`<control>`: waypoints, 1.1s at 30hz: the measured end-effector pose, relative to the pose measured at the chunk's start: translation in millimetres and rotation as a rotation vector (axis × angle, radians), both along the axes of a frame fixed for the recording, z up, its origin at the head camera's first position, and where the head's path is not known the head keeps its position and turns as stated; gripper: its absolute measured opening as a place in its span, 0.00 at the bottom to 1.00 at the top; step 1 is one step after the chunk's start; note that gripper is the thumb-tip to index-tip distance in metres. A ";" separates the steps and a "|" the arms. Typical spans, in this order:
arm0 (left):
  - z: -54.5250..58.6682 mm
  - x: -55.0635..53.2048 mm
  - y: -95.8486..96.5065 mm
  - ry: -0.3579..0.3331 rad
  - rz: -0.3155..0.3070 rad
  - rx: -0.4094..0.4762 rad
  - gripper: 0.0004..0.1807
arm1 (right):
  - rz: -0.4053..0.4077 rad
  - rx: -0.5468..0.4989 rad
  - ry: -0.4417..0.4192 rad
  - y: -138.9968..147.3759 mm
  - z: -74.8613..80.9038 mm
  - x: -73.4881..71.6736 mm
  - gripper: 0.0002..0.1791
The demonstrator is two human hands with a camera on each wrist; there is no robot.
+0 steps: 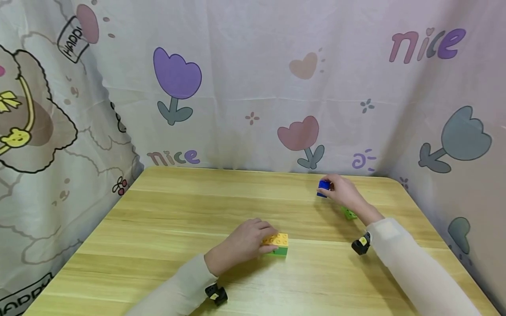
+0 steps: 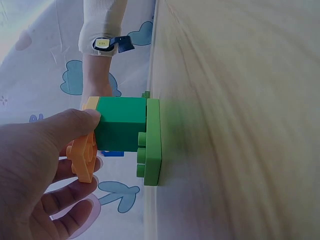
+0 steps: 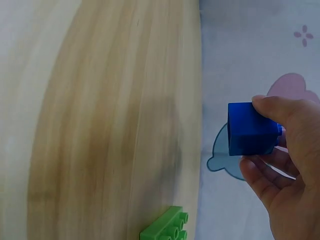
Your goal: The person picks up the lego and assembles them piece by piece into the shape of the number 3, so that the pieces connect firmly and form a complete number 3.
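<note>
My left hand (image 1: 247,240) holds a small stack of toy building bricks with thumb and fingers on its yellow-orange top brick (image 2: 83,157). Under that sits a dark green brick (image 2: 121,122), and a flat light green brick (image 2: 154,145) forms the base on the tabletop. Farther back and to the right, my right hand (image 1: 347,193) pinches a blue brick (image 3: 247,129) between thumb and fingers. In the right wrist view this brick is off the table, its studs towards the palm. A loose light green brick (image 1: 349,213) lies below the right wrist.
The wooden table (image 1: 178,210) has its back edge against a printed curtain (image 1: 237,87), with more printed cloth along both sides. Black wrist cameras (image 1: 216,294) hang under both sleeves.
</note>
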State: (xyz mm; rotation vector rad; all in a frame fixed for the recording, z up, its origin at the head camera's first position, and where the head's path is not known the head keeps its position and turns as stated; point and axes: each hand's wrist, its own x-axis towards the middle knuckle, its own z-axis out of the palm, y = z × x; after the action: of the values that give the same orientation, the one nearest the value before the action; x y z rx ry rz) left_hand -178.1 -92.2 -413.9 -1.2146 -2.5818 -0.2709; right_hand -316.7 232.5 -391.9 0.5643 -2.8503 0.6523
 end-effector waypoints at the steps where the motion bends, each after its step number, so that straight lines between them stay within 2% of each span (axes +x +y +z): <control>1: 0.3 0.2 0.1 -0.003 0.003 -0.002 0.22 | 0.002 -0.002 0.005 -0.7 0.5 1.8 0.21; 10: 0.0 0.7 0.0 -0.026 0.017 0.003 0.21 | 0.035 -0.051 0.028 -8.6 5.6 19.0 0.23; 21: 1.1 0.4 0.3 -0.027 0.015 0.014 0.22 | 0.077 -0.044 0.085 -23.5 17.7 44.0 0.24; 33: 5.1 2.3 1.0 -0.066 0.031 0.017 0.22 | 0.188 -0.052 0.169 -42.5 27.2 72.9 0.21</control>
State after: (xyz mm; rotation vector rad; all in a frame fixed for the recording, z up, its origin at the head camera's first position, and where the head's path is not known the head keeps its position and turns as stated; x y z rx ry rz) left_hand -175.8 -91.2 -408.9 -1.1773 -2.6467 -0.3305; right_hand -243.8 190.0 -364.7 0.8434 -2.6369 0.6713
